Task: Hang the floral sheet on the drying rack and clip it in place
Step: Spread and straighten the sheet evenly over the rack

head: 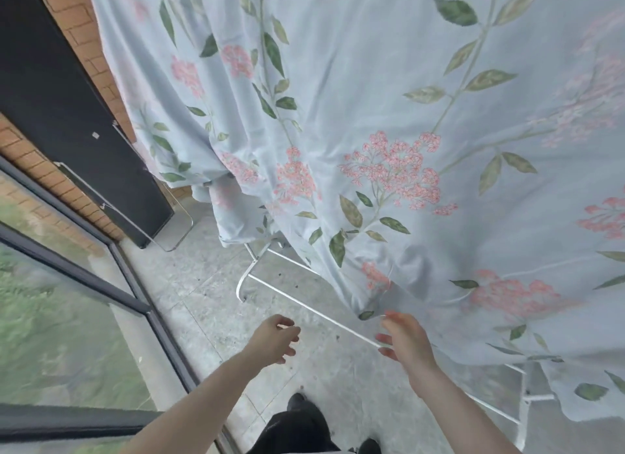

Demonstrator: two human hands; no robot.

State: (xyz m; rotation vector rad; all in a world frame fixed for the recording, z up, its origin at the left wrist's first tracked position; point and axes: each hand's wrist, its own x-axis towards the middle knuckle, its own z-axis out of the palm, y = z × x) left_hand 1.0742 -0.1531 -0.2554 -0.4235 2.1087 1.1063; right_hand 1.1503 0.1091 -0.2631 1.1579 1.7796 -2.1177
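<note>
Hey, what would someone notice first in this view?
The floral sheet fills most of the view, draped over a white drying rack whose legs show beneath. Low in the frame, the right hand reaches its hem, and the left hand hovers empty.

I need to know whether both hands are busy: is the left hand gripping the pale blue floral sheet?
No: the left hand hangs open and empty over the floor, apart from the pale blue floral sheet.
</note>
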